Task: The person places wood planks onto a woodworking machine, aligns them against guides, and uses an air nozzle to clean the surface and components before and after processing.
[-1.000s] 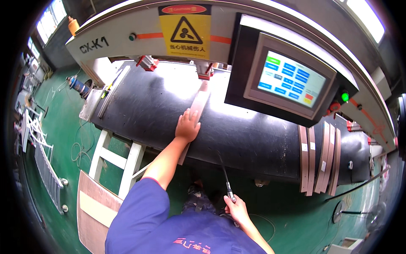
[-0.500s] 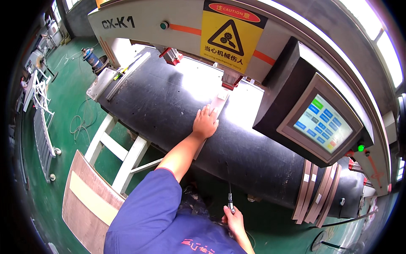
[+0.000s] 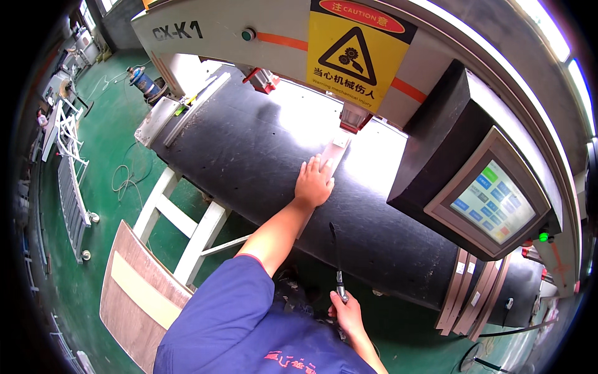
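Observation:
My left hand (image 3: 314,182) lies flat on a narrow pinkish-brown strip (image 3: 335,154), its fingers stretched toward the far end. The strip rests on the black machine table (image 3: 249,140), and its far end lies beneath a red-and-grey machine head (image 3: 355,117). At the near side of the table, my right hand (image 3: 347,315) is wrapped round what looks like an air blow gun (image 3: 340,285), with a silver body and a long, thin black nozzle. The nozzle points away from me, over the table's near edge. Part of the gun's grip is hidden by my fingers.
A touchscreen console (image 3: 486,196) hangs from the machine beam (image 3: 280,53) at the right. Several brown curved strips (image 3: 483,299) lie across the table's right end. At the lower left are a white frame (image 3: 199,243) and a curved wood-grain panel (image 3: 134,302).
The whole view has shifted slightly, so the machine appears further right. The blow gun's nozzle reaches a little further over the table. My left hand stays on the strip.

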{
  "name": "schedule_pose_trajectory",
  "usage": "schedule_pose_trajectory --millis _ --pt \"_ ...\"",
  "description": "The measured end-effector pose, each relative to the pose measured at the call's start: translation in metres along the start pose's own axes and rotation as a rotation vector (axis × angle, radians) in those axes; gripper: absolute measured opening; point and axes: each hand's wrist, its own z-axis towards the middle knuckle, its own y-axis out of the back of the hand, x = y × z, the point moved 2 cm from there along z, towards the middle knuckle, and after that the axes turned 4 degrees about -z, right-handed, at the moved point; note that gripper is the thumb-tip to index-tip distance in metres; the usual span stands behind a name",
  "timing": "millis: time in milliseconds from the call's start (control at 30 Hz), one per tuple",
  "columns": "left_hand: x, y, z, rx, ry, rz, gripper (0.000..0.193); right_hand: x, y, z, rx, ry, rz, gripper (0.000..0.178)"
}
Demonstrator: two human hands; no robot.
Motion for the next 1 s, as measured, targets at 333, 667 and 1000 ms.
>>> schedule_pose_trajectory --millis 333,667,1000 --pt "-0.001 -0.006 0.002 0.009 0.042 0.026 0.06 0.0 -0.004 0.004 -0.008 0.002 0.009 0.034" --pt "0.007 -0.006 0.012 0.086 -0.029 0.036 0.063 -0.004 -0.009 0.004 -0.007 0.048 -0.016 0.034" --pt "0.001 -0.006 0.014 0.063 -0.047 0.046 0.062 -0.018 -0.015 0.001 -0.024 0.04 -0.006 0.035"
